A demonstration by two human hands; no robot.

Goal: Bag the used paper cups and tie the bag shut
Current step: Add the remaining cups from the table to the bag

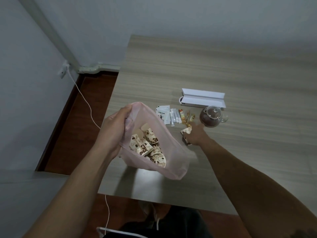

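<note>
A thin pink plastic bag [173, 162] hangs open over the near left part of the table, with my left hand [115, 133] gripping its rim. Inside lie several paper cups [147, 146] printed with brown coffee beans. To the right of the bag, my right hand [195, 136] rests on the table with its fingers closed around two more paper cups [186, 131]; the lower one is mostly hidden under my palm.
On the wooden table [223, 69] stand a glass teapot [212, 116] of dark tea, an open white box [203, 99], and drink sachets [171, 115]. A white cable [82, 95] runs from a wall socket along the table's left edge over the floor.
</note>
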